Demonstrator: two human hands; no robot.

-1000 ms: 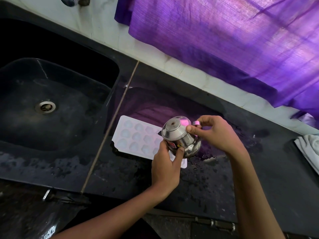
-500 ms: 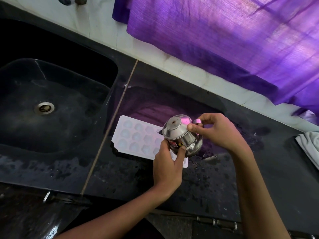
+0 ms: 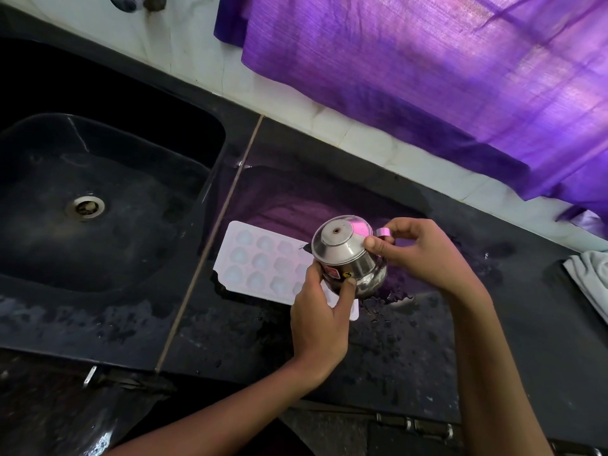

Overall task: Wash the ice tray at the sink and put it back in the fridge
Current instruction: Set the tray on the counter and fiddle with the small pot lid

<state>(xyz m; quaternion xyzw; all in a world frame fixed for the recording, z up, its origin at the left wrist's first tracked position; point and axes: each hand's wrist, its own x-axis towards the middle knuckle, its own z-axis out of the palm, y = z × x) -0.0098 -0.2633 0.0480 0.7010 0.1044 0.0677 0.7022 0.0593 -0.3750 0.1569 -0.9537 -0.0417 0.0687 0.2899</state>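
Your black counter (image 3: 493,324) holds the sink (image 3: 98,192) at left. The white ice tray (image 3: 263,261) lies flat just right of it. Over the tray's right end, your left hand (image 3: 320,319) grips a tilted steel pot (image 3: 348,255), while your right hand (image 3: 418,255) pinches its handle (image 3: 383,232).

A small steel pot (image 3: 348,258) is tipped bottom-up above the wet black surface (image 3: 411,340), with a red label and a yellow sticker on its side and a ring handle (image 3: 383,232) at its right. A purple curtain (image 3: 427,77) hangs over the white tiled wall (image 3: 184,51) behind. A pale cloth (image 3: 589,278) lies at the far right edge. Water drops speckle the surface near the pot.
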